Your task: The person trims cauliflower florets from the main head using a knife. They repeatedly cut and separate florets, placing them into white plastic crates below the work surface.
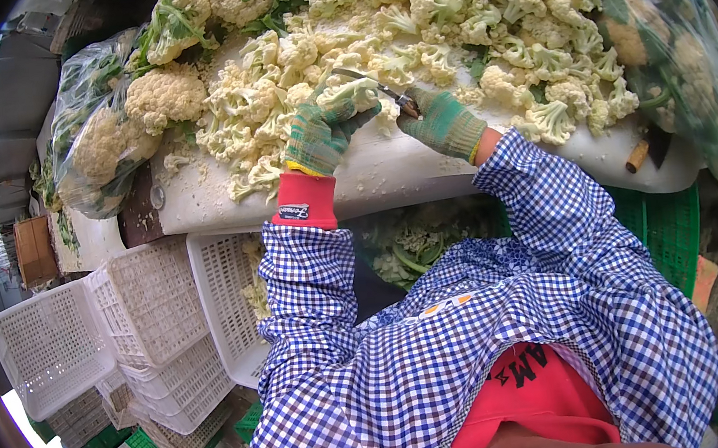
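Both my hands wear green striped knit gloves above a white-covered table (393,173). My left hand (320,132) grips a cut cauliflower piece (350,92) by its lower side. In my right hand (447,122) is a knife (369,80) with a slim, slightly curved metal blade; it points to the upper left and lies over the piece. Cut cauliflower florets (266,108) are heaped around and beyond both hands, with the larger pile (506,1) at the upper right. A whole cauliflower head (165,97) lies left of the florets.
Clear plastic bags of cauliflower stand at the left (100,134) and right (679,61). A wooden-handled tool (637,156) lies near the table's right front edge. White plastic crates (148,301) are stacked at lower left, one white crate (225,305) beside my left arm. A green crate (672,235) is at right.
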`<state>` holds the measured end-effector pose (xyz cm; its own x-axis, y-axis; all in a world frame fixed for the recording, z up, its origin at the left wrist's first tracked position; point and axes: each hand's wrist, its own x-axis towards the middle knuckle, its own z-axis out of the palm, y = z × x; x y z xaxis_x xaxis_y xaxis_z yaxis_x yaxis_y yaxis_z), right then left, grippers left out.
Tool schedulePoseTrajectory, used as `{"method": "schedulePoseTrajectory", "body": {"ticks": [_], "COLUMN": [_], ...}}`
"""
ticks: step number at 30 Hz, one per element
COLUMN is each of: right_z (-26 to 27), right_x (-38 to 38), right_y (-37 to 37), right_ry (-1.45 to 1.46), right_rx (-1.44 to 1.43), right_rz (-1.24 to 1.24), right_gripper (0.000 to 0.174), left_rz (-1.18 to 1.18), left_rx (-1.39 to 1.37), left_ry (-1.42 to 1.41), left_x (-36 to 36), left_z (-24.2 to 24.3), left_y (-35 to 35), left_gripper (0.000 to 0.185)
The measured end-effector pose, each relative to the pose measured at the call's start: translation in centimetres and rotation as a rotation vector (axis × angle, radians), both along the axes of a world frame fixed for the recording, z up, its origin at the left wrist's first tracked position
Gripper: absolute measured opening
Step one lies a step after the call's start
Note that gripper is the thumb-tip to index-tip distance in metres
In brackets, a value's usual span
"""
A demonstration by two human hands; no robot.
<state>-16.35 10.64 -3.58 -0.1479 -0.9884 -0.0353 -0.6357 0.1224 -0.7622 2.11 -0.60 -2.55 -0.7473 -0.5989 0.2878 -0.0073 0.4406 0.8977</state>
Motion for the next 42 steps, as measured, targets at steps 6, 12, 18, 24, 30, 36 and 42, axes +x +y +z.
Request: {"method": "schedulePoseTrajectory", "body": {"ticks": [6, 12, 18, 24, 30, 36, 42], "right_z": [3.0, 4.2, 4.2, 2.3, 4.2, 3.1, 4.0], "right_x": [-0.6, -3.4, -4.7, -5.4, -5.1, -4.7, -4.6], "right_y": [-0.9, -0.8, -0.4, -1.0, -1.0, -1.2, -0.9], "right_ry": [-0.744, -0.836, -0.787, -0.595, -0.997, -1.531, -0.908], "right_rx": [0.344, 0.116, 0.022, 0.068, 0.110, 0.099, -0.019], "right_rz": [-0.324, -0.508, -0.531, -0.500, -0.559, -0.400, -0.297], "right_gripper": [0.018, 0.023, 0.026, 0.030, 0.028, 0.022, 0.024], "left_rz": [0.237, 0.596, 0.424, 0.311, 0.603, 0.447, 0.355], "left_rx": [1.294, -0.171, -0.687, -0.553, -0.786, -0.719, 0.577], "left_ry": [0.522, -0.143, -0.961, -1.182, -0.059, 0.112, 0.381], "left_x": [-1.4, -2.1, -7.8, -11.6, -10.3, -10.0, -6.1], "left_z": [1.8, -0.6, -1.2, -0.7, 0.2, -0.7, 1.4], "left_y": [1.0, 0.4, 1.2, -3.3, -2.5, 2.3, 6.2], "left_gripper": [0.077, 0.089, 0.072, 0.045, 0.035, 0.052, 0.083]}}
